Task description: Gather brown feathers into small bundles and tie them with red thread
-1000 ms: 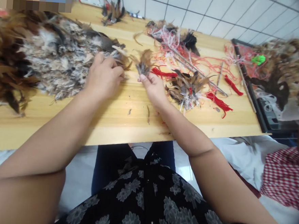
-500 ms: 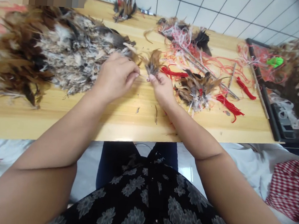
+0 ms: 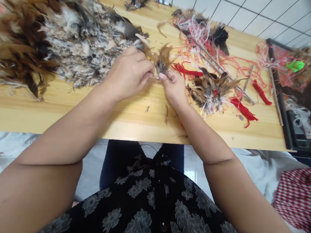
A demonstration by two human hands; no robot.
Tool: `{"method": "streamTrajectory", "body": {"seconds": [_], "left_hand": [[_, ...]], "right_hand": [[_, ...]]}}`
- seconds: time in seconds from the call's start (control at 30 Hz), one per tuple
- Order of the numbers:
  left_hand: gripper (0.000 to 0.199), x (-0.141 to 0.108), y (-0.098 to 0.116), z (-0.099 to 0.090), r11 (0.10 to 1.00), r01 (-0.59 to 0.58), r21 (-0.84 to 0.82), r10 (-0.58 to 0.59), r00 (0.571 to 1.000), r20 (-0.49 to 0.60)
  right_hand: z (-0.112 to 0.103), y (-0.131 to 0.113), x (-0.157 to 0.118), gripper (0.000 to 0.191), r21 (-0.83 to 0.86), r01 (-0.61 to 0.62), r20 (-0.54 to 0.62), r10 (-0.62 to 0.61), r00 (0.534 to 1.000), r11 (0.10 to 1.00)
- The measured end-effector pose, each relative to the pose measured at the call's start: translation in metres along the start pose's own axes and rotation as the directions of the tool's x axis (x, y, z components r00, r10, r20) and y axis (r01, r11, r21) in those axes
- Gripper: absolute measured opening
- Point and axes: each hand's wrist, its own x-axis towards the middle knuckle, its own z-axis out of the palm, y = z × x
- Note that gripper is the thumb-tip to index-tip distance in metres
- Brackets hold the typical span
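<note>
Over the middle of the wooden table, my right hand point(image 3: 173, 87) pinches the lower end of a small brown feather bunch point(image 3: 163, 62), whose tips fan away from me. Close on its left, my left hand point(image 3: 132, 74) has its thumb and forefinger pressed together near the base of the bunch; what they hold is too small to make out. A big pile of grey and white feathers point(image 3: 83, 44) lies left of my left hand. Right of my right hand is a bundle of brown feathers point(image 3: 210, 90) with a red tie.
Red tassels point(image 3: 243, 110) lie at the right, beside thin sticks point(image 3: 225, 73) and tangled pink and white strands point(image 3: 193, 30). A black-edged tray point(image 3: 279, 93) stands at the right end, holding a green item point(image 3: 295, 66). The table's front edge point(image 3: 63, 133) runs below my forearms.
The view has shifted a little, so the table sits higher and more to the right. My left hand's fingertips are nearer to my right hand's. The feather bunch stays in my right hand.
</note>
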Motion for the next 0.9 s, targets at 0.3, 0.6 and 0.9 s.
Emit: {"method": "streamTrajectory", "body": {"seconds": [0.3, 0.6, 0.9], "left_hand": [[0.044, -0.0021, -0.0004, -0.0042, 1.000, -0.017, 0.021, 0.019, 0.998, -0.053], [0.044, -0.0012, 0.0076, -0.0088, 0.999, 0.010, -0.048, -0.012, 1.000, -0.029], [0.042, 0.0002, 0.0047, -0.0055, 0.999, -0.026, -0.041, 0.025, 0.999, -0.031]], "right_hand": [[-0.0026, -0.0020, -0.0001, 0.041, -0.052, 0.000, 0.033, 0.002, 0.999, 0.999], [-0.0036, -0.0062, -0.0028, 0.039, -0.081, 0.012, 0.065, -0.007, 0.998, 0.997], [-0.0017, -0.0014, -0.0009, 0.039, -0.082, 0.030, 0.080, -0.023, 0.997, 0.996]]}}
